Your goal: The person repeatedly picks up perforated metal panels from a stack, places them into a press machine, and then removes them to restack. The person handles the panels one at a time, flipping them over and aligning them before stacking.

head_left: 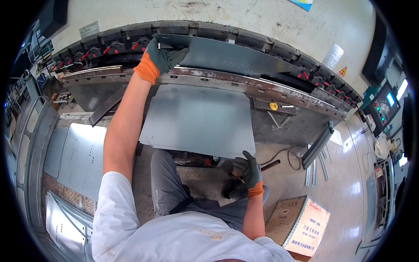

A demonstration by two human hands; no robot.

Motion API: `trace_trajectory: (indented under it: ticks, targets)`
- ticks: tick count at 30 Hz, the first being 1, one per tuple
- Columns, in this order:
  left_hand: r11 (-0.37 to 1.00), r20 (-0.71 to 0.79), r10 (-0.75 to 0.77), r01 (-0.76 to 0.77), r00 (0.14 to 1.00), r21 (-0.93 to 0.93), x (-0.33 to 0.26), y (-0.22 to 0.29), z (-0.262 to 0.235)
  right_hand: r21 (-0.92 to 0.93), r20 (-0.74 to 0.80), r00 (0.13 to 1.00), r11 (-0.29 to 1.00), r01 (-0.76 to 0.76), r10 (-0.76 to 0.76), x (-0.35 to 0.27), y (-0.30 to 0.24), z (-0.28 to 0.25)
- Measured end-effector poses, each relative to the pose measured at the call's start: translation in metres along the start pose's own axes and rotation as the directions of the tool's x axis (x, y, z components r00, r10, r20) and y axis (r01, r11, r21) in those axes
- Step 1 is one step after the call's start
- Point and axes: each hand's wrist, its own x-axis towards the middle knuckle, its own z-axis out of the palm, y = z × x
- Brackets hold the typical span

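Observation:
At the press brake, my left hand (163,59), in a dark green work glove with an orange cuff, grips the left end of a long grey metal sheet (227,56). The sheet sits tilted along the machine's tooling and has a row of small holes. Below it, a stack of flat grey metal sheets (200,118) lies in front of my knees. My right hand (248,170), gloved the same way, is low by the stack's near right corner, its fingers apart with nothing seen in them. Whether a fingertip touches that corner I cannot tell.
A yellow tape measure (273,106) sits on a small ledge right of the stack. A wooden box (301,225) stands at lower right, and metal strips (317,146) lean against the machine. More punched sheets (83,153) lie at left. A control panel (386,107) is at far right.

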Motion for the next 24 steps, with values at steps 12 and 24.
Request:
trace_trajectory:
  ticks: [12,24]
  targets:
    - [0.640,0.317,0.230,-0.388,0.920,0.663,-0.106,-0.106,-0.011,-0.175,0.007,0.994,0.979,0.108,-0.109,-0.009,-0.001,0.028]
    - [0.948,0.188,-0.287,0.306,0.939,-0.086,-0.107,-0.320,0.010,-0.667,-0.288,0.529,0.564,0.488,-0.798,-0.035,-0.015,0.041]
